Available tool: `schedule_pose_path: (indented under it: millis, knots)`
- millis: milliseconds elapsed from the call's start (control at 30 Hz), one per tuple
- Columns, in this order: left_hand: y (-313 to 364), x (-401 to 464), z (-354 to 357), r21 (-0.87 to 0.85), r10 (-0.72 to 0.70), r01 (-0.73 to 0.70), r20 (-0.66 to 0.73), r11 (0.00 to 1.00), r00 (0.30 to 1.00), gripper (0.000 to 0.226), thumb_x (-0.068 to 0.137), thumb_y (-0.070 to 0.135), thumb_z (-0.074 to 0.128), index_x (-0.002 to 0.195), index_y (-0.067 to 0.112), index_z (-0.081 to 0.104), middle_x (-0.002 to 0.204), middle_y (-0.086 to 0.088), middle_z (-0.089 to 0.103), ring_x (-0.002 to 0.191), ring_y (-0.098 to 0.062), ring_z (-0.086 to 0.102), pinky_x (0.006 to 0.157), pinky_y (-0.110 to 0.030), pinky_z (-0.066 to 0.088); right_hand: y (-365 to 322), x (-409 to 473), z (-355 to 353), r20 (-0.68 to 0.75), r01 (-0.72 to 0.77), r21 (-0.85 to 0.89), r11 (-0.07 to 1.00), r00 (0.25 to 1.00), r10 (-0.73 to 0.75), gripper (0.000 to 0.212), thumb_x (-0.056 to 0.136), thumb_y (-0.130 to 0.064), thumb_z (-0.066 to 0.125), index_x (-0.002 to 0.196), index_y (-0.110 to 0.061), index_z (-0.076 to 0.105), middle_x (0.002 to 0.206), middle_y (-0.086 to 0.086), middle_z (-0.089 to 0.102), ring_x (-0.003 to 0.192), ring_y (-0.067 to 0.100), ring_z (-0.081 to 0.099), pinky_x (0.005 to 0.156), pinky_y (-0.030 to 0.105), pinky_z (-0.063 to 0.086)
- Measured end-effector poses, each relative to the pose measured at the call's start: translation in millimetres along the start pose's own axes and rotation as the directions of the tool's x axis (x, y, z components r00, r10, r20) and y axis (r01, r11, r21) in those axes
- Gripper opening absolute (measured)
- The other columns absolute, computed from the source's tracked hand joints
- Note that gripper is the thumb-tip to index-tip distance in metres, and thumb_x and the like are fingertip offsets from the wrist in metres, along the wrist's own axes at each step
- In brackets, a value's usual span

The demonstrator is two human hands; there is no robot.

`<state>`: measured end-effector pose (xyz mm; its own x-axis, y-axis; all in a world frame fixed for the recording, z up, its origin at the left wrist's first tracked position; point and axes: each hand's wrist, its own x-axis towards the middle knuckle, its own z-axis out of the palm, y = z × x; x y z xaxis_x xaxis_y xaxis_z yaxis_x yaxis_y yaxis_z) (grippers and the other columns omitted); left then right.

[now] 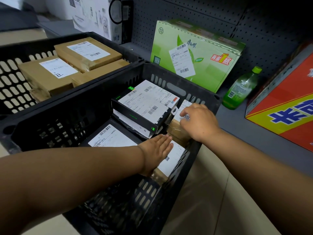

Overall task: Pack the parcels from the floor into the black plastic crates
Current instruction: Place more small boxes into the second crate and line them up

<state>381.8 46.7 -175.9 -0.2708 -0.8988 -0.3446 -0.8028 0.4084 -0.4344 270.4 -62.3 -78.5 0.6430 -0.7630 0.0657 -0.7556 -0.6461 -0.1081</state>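
Left hand (156, 153): bare, no glove, ring or watch.
Right hand (199, 122): bare likewise.
Forearms: uncovered, no sleeve visible.

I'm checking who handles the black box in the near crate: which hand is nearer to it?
Left. The left hand lies flat just below the black box, fingertips near its edge; the right hand rests on a brown parcel beside it.

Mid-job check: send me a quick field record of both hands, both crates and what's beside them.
left hand: flat on a labelled parcel, near crate
right hand: fingers curled on small brown parcel
near crate: black box, labelled parcels
far crate: brown cardboard parcels
beside: green carton, green bottle
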Motion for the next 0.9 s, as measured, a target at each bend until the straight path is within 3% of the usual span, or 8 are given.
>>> schedule_pose_path:
  millis: [133, 333, 467, 533, 733, 900]
  knots:
    - [5.0, 5.8, -2.3, -0.002, -0.018, 0.018, 0.028, 1.0, 0.999, 0.088, 0.093, 0.04, 0.038, 0.142, -0.009, -0.016, 0.149, -0.034, -0.015, 0.141, -0.045, -0.011, 0.117, -0.051, 0.001, -0.7, -1.1, -0.1, 0.02, 0.011, -0.017, 1.0, 1.0, -0.011, 0.03, 0.09, -0.03, 0.051, 0.117, -0.025, 0.061, 0.128, 0.002, 0.053, 0.122, 0.022, 0.041, 0.101, 0.034, 0.032]
    - [2.3, 9.3, -12.5, 0.012, 0.016, -0.018, 0.114, 1.0, 0.993, 0.092, 0.093, 0.044, 0.042, 0.144, -0.002, -0.019, 0.15, -0.033, -0.015, 0.141, -0.045, -0.009, 0.117, -0.05, 0.005, -0.5, -2.0, -1.5, 0.043, 0.015, -0.057, 0.998, 0.999, -0.013, 0.03, 0.091, -0.033, 0.049, 0.118, -0.027, 0.06, 0.127, 0.001, 0.054, 0.122, 0.022, 0.041, 0.1, 0.035, 0.032]
    - [-12.6, 20.9, -23.0, -0.081, 0.082, -0.069, 0.183, 0.994, 0.98, 0.121, 0.074, 0.057, 0.067, 0.147, 0.003, -0.013, 0.152, -0.032, -0.007, 0.143, -0.041, 0.0, 0.117, -0.048, 0.007, -0.5, 0.3, -1.7, 0.027, -0.003, -0.042, 0.999, 1.0, 0.004, 0.028, 0.09, -0.031, 0.05, 0.115, -0.027, 0.063, 0.125, 0.001, 0.056, 0.12, 0.022, 0.043, 0.097, 0.033, 0.034]
    - [-15.0, 24.0, -24.8, -0.137, 0.104, -0.078, 0.187, 0.987, 0.977, 0.124, 0.07, 0.059, 0.069, 0.147, 0.002, -0.01, 0.153, -0.03, -0.007, 0.143, -0.039, -0.004, 0.117, -0.048, 0.003, -1.2, 1.1, -1.3, 0.014, -0.011, -0.029, 1.0, 1.0, 0.012, 0.028, 0.09, -0.029, 0.051, 0.114, -0.026, 0.064, 0.124, 0.001, 0.057, 0.119, 0.022, 0.044, 0.095, 0.032, 0.036]
    - [6.9, 28.7, 5.8, -0.023, 0.039, -0.036, 0.108, 0.999, 0.993, 0.113, 0.084, 0.063, 0.049, 0.143, -0.005, -0.018, 0.149, -0.032, -0.019, 0.141, -0.043, -0.014, 0.116, -0.051, -0.005, -0.1, 2.1, 0.7, -0.026, -0.021, 0.017, 1.0, 0.999, 0.021, 0.027, 0.088, -0.026, 0.053, 0.111, -0.026, 0.066, 0.121, -0.001, 0.058, 0.117, 0.02, 0.045, 0.092, 0.03, 0.036]
    - [23.5, 33.8, 21.4, 0.058, 0.029, -0.03, 0.018, 0.998, 0.999, 0.074, 0.099, 0.035, 0.025, 0.141, -0.011, -0.016, 0.148, -0.037, -0.013, 0.14, -0.047, -0.01, 0.115, -0.052, -0.004, 2.3, 3.4, 2.8, -0.035, -0.027, 0.045, 0.999, 0.999, 0.028, 0.025, 0.088, -0.026, 0.052, 0.11, -0.025, 0.066, 0.119, -0.002, 0.058, 0.115, 0.019, 0.045, 0.088, 0.028, 0.035]
